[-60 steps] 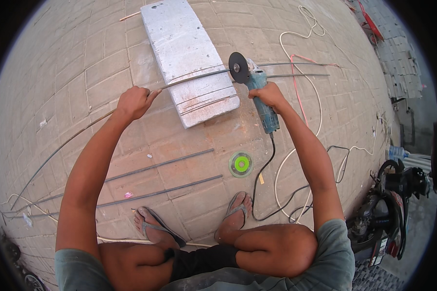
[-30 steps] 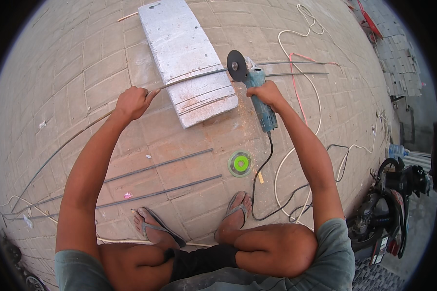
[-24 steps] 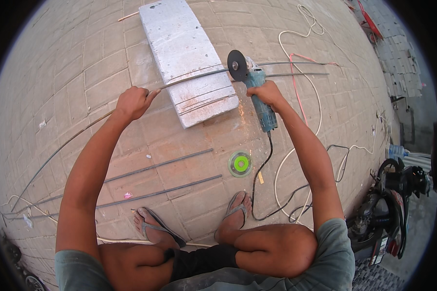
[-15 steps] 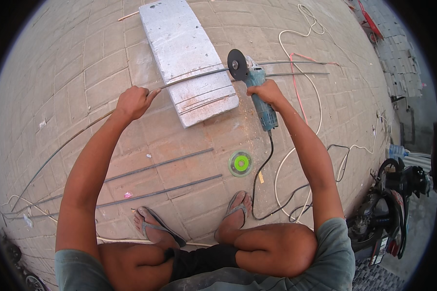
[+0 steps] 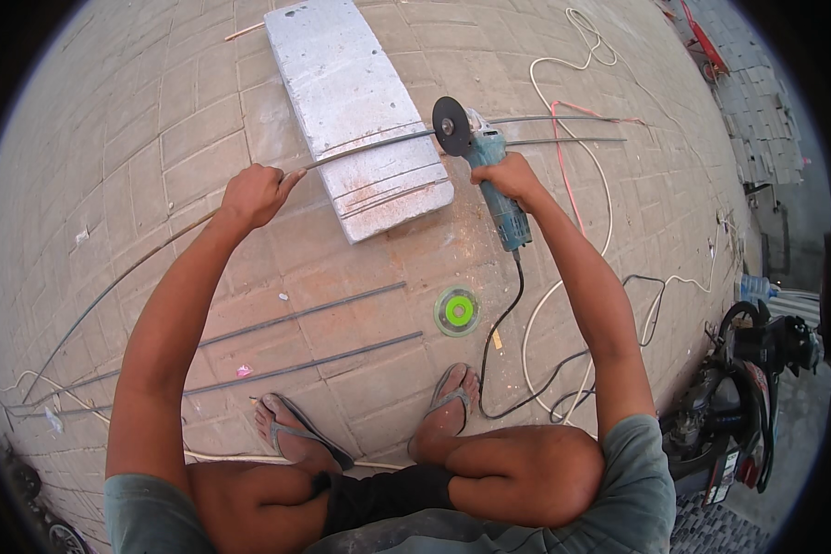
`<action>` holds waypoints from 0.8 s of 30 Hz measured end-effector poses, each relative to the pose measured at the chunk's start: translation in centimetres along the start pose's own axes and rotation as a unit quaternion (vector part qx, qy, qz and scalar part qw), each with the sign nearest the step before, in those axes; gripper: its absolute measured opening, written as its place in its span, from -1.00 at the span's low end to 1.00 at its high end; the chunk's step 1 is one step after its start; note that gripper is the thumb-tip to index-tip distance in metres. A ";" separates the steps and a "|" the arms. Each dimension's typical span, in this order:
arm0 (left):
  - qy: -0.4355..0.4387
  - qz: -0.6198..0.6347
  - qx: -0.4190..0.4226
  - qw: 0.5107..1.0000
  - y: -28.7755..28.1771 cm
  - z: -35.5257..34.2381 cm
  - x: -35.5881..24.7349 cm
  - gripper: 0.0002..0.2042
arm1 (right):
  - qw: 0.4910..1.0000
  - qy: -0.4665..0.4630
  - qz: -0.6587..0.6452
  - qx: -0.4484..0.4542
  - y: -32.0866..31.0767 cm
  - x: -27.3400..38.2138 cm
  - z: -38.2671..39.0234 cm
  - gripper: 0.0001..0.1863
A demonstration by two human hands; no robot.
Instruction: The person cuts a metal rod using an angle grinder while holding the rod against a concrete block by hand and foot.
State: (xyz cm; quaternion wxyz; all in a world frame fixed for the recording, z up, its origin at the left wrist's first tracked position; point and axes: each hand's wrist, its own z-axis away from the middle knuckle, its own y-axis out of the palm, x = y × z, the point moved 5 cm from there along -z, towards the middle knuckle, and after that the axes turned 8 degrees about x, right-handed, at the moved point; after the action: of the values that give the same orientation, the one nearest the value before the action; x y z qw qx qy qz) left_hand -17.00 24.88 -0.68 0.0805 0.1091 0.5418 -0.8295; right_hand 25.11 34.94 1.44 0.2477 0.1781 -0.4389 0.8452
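I squat on a paved floor. My left hand (image 5: pixel 254 194) grips a long thin steel rod (image 5: pixel 369 146) that lies across a pale concrete slab (image 5: pixel 351 102). A teal angle grinder (image 5: pixel 489 175) is held in my right hand (image 5: pixel 508 177). Its dark disc (image 5: pixel 452 126) stands at the rod near the slab's right edge. The rod runs on to the right past the disc and bends away to the lower left.
Two cut rod lengths (image 5: pixel 305 337) lie in front of my sandalled feet (image 5: pixel 448 406). A green spare disc (image 5: pixel 458 310) lies beside them. The black grinder cord (image 5: pixel 508 351) and a white cable (image 5: pixel 572 55) loop at the right. A motorbike (image 5: pixel 748 388) stands at the far right.
The grinder has shifted slightly, its disc staying at the rod on the slab. My left hand has kept its hold on the rod.
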 end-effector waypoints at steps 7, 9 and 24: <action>0.007 0.018 -0.016 1.000 0.1 0.1 0.1 -0.26 | 1.000 -0.006 0.001 -0.008 0.0 0.0 0.2 -0.50; 0.009 0.019 -0.018 1.000 0.1 0.0 0.1 -0.26 | 1.000 -0.006 0.002 -0.005 0.0 0.0 0.3 -0.51; 0.006 0.013 -0.004 1.000 0.2 -0.2 0.1 -0.26 | 1.000 -0.001 -0.005 0.002 -0.1 0.2 0.6 -0.52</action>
State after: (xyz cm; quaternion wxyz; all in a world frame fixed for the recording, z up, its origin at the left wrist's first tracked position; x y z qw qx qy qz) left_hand -17.05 24.98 -0.93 0.0886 0.1205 0.5442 -0.8255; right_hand 25.05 34.47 1.93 0.2510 0.1817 -0.4369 0.8445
